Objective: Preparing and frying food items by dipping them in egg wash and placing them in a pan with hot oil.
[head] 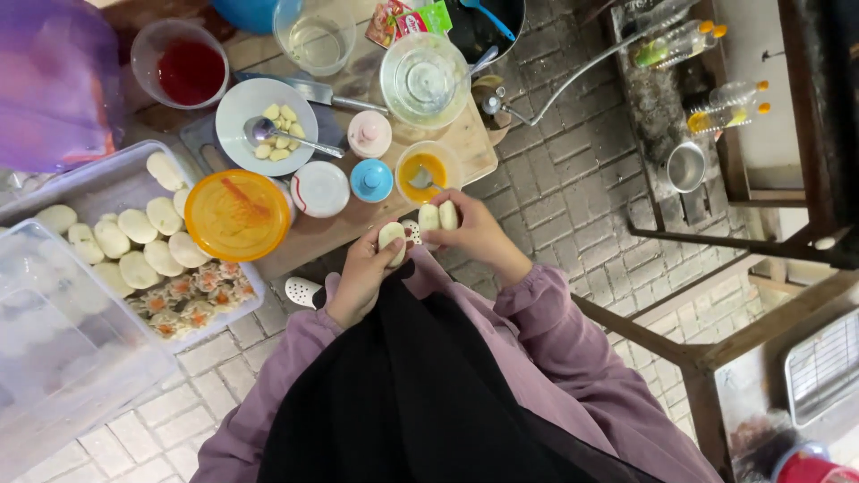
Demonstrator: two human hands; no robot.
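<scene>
Holding a pale round piece of dough (391,237), the person's left hand (365,268) had its grip pinched around it, thumb on top. The right hand (470,231) held two more pale dough pieces (438,216) side by side, its grip pressed on them, just right of the left hand and near the body. Both hands hovered over the near edge of the wooden board surface (465,143). Just beyond the right hand stood a small clear cup of orange sauce (424,171) with a spoon in it. To the left sat a round orange plastic lid (236,215), and further left a clear plastic tray (98,183) carried rows of pale dough rounds (137,241) and filled dumplings with orange tops (192,295). Farther away lay a white plate with a metal spoon (266,127).
</scene>
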